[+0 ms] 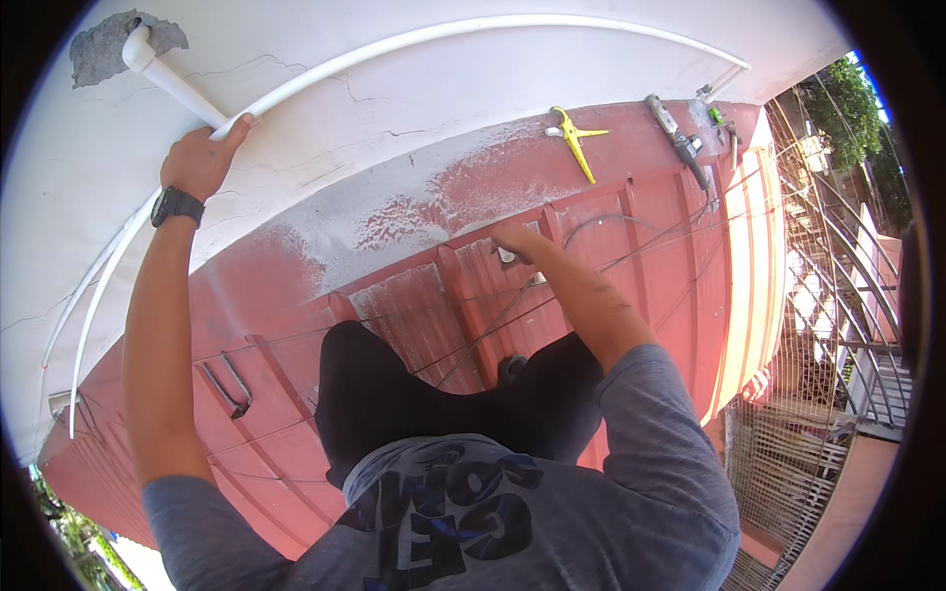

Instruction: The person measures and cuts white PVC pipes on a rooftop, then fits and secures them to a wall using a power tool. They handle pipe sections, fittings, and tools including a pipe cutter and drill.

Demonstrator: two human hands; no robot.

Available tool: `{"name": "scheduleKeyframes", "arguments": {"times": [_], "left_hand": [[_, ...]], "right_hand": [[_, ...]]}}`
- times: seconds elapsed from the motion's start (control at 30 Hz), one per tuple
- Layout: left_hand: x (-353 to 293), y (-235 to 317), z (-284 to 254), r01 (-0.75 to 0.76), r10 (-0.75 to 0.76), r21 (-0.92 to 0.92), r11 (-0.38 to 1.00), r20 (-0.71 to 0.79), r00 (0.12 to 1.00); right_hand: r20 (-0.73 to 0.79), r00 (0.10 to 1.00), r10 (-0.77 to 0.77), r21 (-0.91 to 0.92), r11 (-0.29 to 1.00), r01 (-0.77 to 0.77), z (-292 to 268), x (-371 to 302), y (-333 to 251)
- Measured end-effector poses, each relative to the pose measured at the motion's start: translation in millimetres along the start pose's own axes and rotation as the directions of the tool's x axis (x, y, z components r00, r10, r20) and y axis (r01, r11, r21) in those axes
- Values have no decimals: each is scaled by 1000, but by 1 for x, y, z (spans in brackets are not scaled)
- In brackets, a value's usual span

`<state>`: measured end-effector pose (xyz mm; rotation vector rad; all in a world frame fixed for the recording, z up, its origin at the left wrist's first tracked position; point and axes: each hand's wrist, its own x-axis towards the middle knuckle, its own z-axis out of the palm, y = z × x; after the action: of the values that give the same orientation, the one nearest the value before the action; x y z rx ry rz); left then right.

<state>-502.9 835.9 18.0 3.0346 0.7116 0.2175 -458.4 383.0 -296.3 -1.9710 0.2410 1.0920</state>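
White pipe (463,25) runs along the pale wall, its long axis sweeping from 10 o'clock over 12 to 2 o'clock, and it looks bowed toward 12, though the lens bends straight edges as well. Its far end points to 2 o'clock, where a short white piece (727,81) slants back toward the ledge. The left hand (200,161), at 10 o'clock, is closed around the near end, thumb lying along it. A short elbow pipe (182,91) comes from a rough grey patch (94,54) in the wall and slants down to the same hand, which hides whether the two join. Below that wrist, thin white lengths (83,345) trail toward 8 o'clock; whether they belong to the pipe I cannot tell. Just off centre toward 1 o'clock, the right hand (514,239) is curled low over the roof, near a small pale bit; I cannot tell whether it grips anything. Fine cracks cross the wall. Beneath it lies a red ledge (631,138), worn grey-white in patches, then a ribbed red metal roof (670,266) crossed by dark cables. On the ledge rest a yellow clamp (572,145) at 1 o'clock and a power tool (677,138) at 2. A U-shaped metal piece (232,386) lies toward 8. Outside, greenery (843,113) shows at 2 and latticework (788,463) at 4.
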Motion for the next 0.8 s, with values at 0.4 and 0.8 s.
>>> {"name": "scheduleKeyframes", "arguments": {"times": [0.4, 0.8], "left_hand": [[6, 4, 10, 17, -17, -11, 1000, -11, 1000], [3, 0, 7, -36, 37, -34, 999, 16, 999]], "right_hand": [[-94, 800, -593, -634, 655, 411, -44, 6, 54], [286, 609, -739, -570, 380, 729, 142, -28, -64]]}}
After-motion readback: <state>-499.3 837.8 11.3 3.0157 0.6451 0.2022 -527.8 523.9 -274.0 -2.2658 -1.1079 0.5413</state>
